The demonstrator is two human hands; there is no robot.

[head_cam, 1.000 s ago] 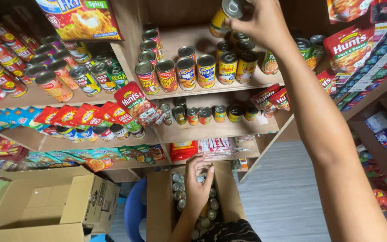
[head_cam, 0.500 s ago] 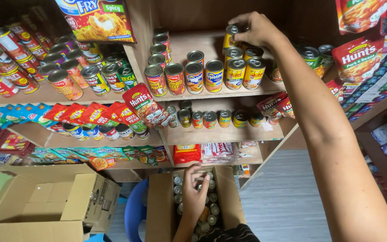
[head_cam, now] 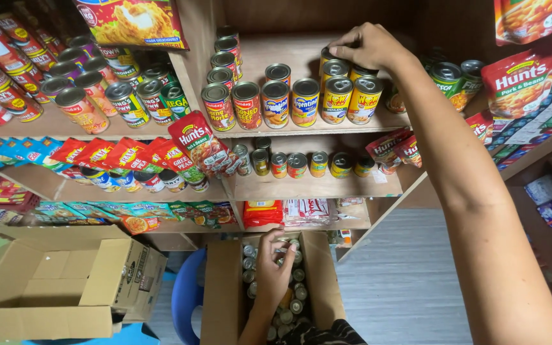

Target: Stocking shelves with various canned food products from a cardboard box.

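Observation:
My right hand reaches up to the top wooden shelf. Its fingers grip the top of a tin can that stands behind two yellow-labelled cans. My left hand is down inside a tall open cardboard box holding several tin cans. Its fingers curl over the cans at the box's far end, and I cannot tell whether it grips one.
Rows of cans fill the top shelf, with small cans on the shelf below. Red pouches hang at the divider. An open empty cardboard box sits at lower left, beside a blue stool. Grey floor lies to the right.
My right hand has brought the can down from above the shelf and set it behind the yellow cans. My left hand stays in the box.

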